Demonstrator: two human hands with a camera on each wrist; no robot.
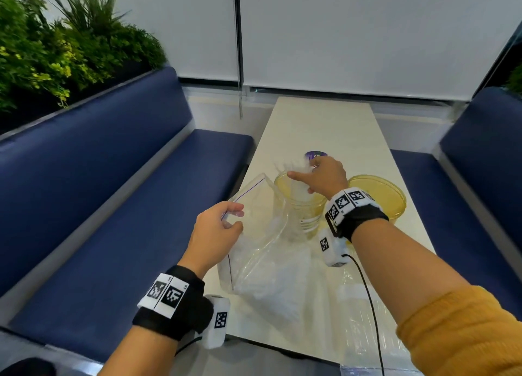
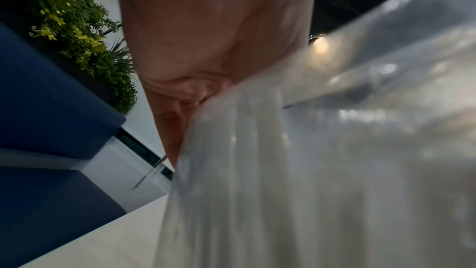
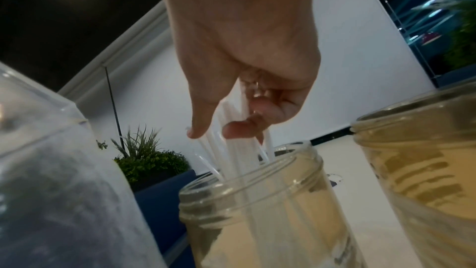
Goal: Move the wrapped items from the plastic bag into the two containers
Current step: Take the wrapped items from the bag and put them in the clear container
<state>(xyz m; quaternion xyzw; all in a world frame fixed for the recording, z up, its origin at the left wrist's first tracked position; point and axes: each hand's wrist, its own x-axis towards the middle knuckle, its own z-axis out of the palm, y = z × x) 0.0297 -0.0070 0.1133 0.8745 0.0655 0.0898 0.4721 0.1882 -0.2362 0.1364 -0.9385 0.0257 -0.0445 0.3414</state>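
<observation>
A clear zip plastic bag (image 1: 262,265) lies on the table, still holding several white wrapped items (image 1: 271,288). My left hand (image 1: 223,226) pinches the bag's open top edge and holds it up; the bag's film (image 2: 309,170) fills the left wrist view. My right hand (image 1: 319,175) grips a bundle of wrapped white sticks (image 1: 296,178) whose lower ends stand inside the nearer clear jar (image 1: 305,206). In the right wrist view the sticks (image 3: 231,150) run from my fingers (image 3: 239,129) down into the jar's mouth (image 3: 252,186). A second jar (image 1: 381,197) stands to its right, also (image 3: 422,150).
A purple round lid (image 1: 315,155) lies behind the jars. The pale table (image 1: 324,127) runs away from me between two blue benches (image 1: 113,206). Green plants (image 1: 56,51) stand behind the left bench. A crinkled clear wrapper (image 1: 358,319) lies at the table's near right.
</observation>
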